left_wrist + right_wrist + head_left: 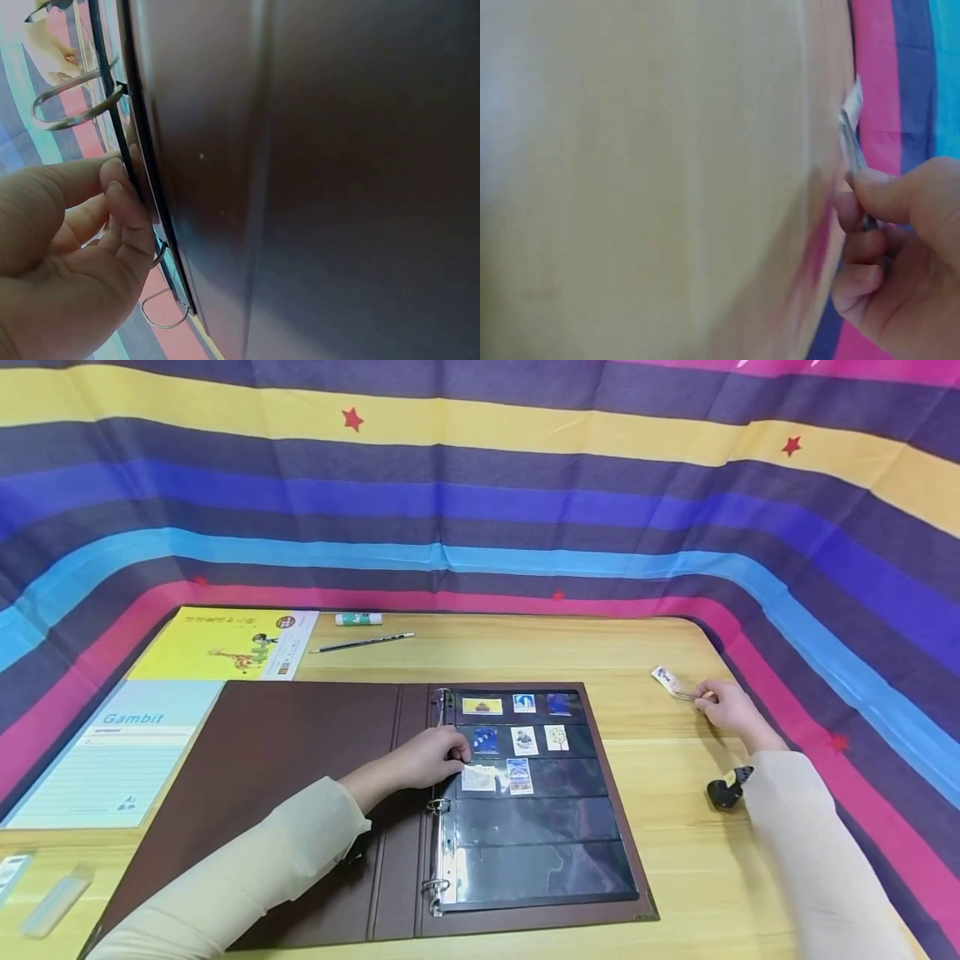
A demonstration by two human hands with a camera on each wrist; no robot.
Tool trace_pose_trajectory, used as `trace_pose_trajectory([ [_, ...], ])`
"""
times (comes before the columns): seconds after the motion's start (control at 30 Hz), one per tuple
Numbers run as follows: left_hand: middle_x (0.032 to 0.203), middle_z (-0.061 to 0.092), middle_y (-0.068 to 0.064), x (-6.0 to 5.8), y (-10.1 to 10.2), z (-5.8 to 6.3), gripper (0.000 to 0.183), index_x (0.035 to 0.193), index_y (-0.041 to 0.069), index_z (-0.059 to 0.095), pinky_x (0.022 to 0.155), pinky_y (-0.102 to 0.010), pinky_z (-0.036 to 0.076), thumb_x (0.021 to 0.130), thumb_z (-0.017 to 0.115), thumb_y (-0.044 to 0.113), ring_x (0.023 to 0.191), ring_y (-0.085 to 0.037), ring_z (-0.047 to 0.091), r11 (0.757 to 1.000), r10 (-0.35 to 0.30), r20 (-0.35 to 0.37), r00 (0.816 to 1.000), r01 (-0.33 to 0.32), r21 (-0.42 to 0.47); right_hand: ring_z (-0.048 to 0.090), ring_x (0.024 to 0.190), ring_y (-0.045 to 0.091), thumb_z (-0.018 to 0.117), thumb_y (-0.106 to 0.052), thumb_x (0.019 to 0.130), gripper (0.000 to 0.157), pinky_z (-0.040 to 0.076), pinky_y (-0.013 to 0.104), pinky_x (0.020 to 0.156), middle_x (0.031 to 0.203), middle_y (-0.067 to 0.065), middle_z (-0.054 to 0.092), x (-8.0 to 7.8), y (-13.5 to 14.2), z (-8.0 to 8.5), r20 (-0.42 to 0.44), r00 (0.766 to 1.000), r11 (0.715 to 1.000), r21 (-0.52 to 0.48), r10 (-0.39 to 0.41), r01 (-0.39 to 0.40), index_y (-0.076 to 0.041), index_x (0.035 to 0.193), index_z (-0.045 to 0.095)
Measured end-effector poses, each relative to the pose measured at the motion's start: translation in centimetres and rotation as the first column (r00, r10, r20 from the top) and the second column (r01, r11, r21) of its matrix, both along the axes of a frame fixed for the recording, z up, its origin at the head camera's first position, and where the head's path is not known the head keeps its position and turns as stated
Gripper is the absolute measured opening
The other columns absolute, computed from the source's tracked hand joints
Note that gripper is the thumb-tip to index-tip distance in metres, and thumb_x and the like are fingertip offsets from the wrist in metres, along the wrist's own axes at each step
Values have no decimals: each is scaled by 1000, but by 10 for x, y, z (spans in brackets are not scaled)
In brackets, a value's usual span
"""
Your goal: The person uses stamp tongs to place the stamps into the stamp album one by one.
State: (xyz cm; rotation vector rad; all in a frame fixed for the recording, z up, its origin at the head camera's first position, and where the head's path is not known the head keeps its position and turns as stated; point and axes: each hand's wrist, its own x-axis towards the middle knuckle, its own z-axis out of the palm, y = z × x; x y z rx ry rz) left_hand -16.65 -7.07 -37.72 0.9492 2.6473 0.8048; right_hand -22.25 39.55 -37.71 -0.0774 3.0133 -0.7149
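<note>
A brown ring binder stamp album (322, 810) lies spread on the table. Its black page (536, 822) has clear pocket rows, with several stamps in the upper three. My left hand (426, 757) has curled fingers at the page's ring side, beside a pale stamp (478, 778) in the third row; thumb and fingertips meet at the page (124, 161), their exact hold partly hidden. Toward the table's right edge, my right hand (726, 706) pinches metal tweezers (855, 150). A small whitish stamp (664, 678) is at the tweezers' tips.
Below the right hand stands a black object, perhaps a magnifier (727, 788). A yellow booklet (217, 639), a pale blue notebook (112, 760), a pencil (363, 642) and a glue stick (358, 619) lie left and back. A translucent case (58, 903) is front left. Striped cloth (480, 493) surrounds the table.
</note>
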Motion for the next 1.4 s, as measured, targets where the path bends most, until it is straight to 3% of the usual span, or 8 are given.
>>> trace_pose_trajectory([
  [0.1,77,48,3,0,0,0,6,77,10,56,65,-25,37,75,56,6,71,-10,43,1000,3,4,1000,-3,0,41,59,18,44,-8,84,12,33,29,52,69,9,48,6,1,4,26,997,998,13,66,-67,2,89,48],
  [0.2,77,48,3,1,-1,0,5,78,11,56,65,-25,37,75,56,6,71,-10,43,1000,5,6,1000,-5,-6,43,62,20,43,-9,84,13,33,31,53,72,10,50,13,3,8,51,996,996,36,79,-81,1,89,49],
  [0.47,78,48,2,0,0,1,5,78,9,56,66,-25,37,75,57,5,72,-10,43,1000,-2,6,1000,2,-7,44,79,36,41,-14,83,22,35,44,64,86,25,49,25,9,9,43,994,992,73,-102,99,6,92,44],
  [0.7,78,48,2,0,1,2,6,78,9,56,66,-24,37,75,56,5,72,-10,43,1000,0,15,1000,1,-16,42,63,25,45,-26,83,29,33,33,53,73,14,47,27,9,5,22,983,982,57,-182,181,3,83,44],
  [0.93,78,48,1,1,2,3,6,78,9,56,66,-25,37,75,56,4,72,-11,44,1000,1,21,1000,-1,-12,43,59,24,49,-23,82,25,33,34,54,66,10,50,25,2,1,-97,978,979,65,-185,192,1,77,49],
  [1.17,78,48,2,0,2,2,6,79,9,56,65,-25,37,75,56,5,72,-11,43,1000,-3,16,1000,3,-12,43,60,23,52,-23,80,22,31,32,53,65,8,50,24,-9,6,-126,974,978,67,-189,198,-1,78,52],
  [1.4,77,49,1,-1,0,2,6,78,9,56,66,-25,37,75,56,4,72,-11,43,1000,-10,9,1000,10,-3,42,56,20,50,-25,82,22,31,30,49,65,8,51,24,-33,20,-179,976,992,-5,-126,128,-3,77,52],
])
